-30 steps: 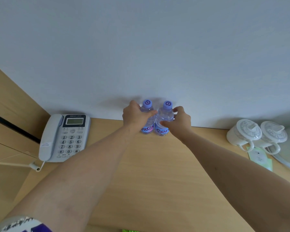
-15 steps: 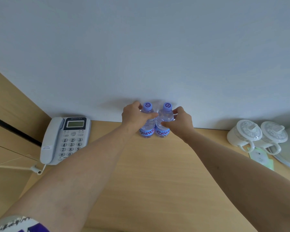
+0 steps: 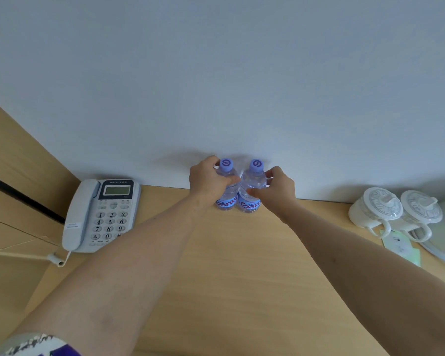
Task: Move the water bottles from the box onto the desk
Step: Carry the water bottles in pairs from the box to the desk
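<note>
Two small clear water bottles with purple caps and blue labels stand upright side by side on the wooden desk (image 3: 242, 265), against the white wall. My left hand (image 3: 207, 179) is wrapped around the left bottle (image 3: 226, 201). My right hand (image 3: 278, 190) grips the right bottle (image 3: 251, 205) from its right side. The two bottles touch each other. No box is in view.
A grey desk phone (image 3: 100, 214) with a cord lies at the left of the desk. Two white lidded cups (image 3: 393, 211) stand at the right beside a green-edged card (image 3: 401, 246) and a white round base. A wooden panel rises at far left.
Both bottles have been pushed a little further back toward the wall and turned so their labels face me. My hands still hold them.
</note>
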